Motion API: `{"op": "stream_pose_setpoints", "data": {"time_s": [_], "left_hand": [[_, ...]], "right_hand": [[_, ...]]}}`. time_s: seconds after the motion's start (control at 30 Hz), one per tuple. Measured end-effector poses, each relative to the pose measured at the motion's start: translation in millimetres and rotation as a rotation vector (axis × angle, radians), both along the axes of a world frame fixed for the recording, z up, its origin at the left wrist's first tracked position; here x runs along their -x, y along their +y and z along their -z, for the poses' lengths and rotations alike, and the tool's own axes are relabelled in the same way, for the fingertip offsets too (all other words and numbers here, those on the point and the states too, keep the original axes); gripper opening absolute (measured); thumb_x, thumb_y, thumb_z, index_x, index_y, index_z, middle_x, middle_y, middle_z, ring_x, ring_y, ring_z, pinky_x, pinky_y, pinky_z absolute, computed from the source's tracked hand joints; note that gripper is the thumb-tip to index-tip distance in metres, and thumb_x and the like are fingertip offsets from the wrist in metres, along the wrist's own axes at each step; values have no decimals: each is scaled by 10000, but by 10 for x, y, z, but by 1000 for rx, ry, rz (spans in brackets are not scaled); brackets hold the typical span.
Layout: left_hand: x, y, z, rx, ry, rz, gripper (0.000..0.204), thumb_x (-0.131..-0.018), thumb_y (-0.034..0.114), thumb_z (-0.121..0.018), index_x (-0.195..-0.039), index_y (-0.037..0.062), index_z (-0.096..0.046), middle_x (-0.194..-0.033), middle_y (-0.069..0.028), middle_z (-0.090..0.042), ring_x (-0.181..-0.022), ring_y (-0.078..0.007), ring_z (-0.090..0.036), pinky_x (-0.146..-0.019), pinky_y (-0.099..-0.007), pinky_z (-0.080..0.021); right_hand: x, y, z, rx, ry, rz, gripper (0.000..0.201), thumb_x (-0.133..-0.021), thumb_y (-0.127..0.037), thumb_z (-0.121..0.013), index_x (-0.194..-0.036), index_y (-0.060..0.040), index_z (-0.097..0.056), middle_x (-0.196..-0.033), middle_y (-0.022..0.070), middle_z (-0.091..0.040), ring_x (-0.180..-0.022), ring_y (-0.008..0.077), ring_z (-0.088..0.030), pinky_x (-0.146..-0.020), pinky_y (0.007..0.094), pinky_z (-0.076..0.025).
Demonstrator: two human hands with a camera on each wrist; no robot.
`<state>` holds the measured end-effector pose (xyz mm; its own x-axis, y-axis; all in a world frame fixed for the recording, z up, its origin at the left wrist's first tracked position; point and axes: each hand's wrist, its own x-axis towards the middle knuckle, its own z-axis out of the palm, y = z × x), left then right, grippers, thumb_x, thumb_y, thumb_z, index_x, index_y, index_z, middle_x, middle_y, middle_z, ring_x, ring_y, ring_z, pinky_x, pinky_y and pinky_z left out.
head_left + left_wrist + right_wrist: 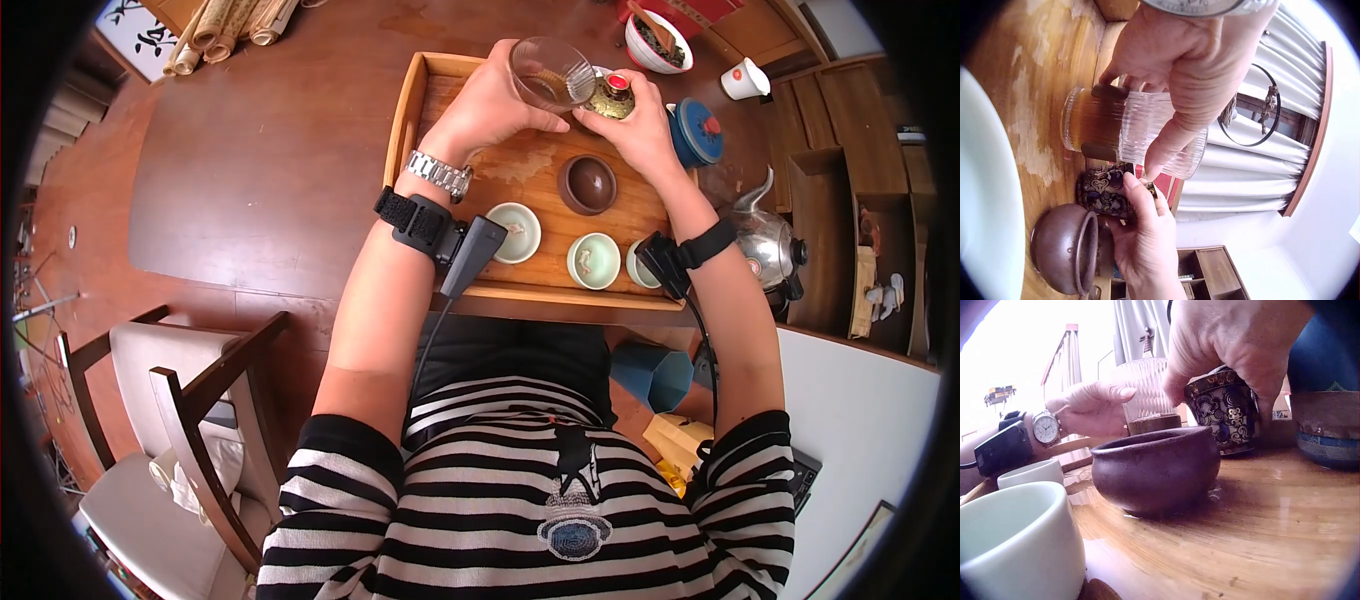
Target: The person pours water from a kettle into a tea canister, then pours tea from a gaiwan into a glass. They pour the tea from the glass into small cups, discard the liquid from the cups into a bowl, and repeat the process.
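My left hand (490,110) holds a clear ribbed glass (550,75), fingers round its far side and thumb along the near side. In the left wrist view the glass's lower part (1099,122) looks amber-brown, with a darker band. Close beside it, my right hand (642,125) grips a dark patterned lidded cup (1225,415) with a gold lid and red knob (618,83). The cup's base is at the wooden tray (402,130). Nearer me stands a round brown clay bowl (588,185). Pale green cups (594,260) line the tray's near side.
Right of the tray are a blue lidded pot (697,132) and a steel kettle (768,245). Beyond it stand a white bowl (640,55) of dark leaves with a wooden scoop, and a paper cup (745,80). Bamboo rolls (225,30) lie far left.
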<state>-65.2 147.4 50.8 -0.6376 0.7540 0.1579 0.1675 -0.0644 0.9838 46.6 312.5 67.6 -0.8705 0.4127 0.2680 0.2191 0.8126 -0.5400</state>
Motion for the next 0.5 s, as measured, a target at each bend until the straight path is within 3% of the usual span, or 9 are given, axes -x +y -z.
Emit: {"op": "stream_pose_setpoints", "data": {"time_s": [0.5], "left_hand": [[0, -2, 1, 3, 24, -7, 768, -528, 60, -816, -1144, -73, -378, -1128, -201, -510, -872, -219, -620, -797, -297, -470]], "right_hand": [[-120, -3, 98, -32, 18, -12, 755, -599, -385, -785, -1117, 8, -402, -1062, 197, -481, -1024, 318, -461, -861, 382, -404]]}}
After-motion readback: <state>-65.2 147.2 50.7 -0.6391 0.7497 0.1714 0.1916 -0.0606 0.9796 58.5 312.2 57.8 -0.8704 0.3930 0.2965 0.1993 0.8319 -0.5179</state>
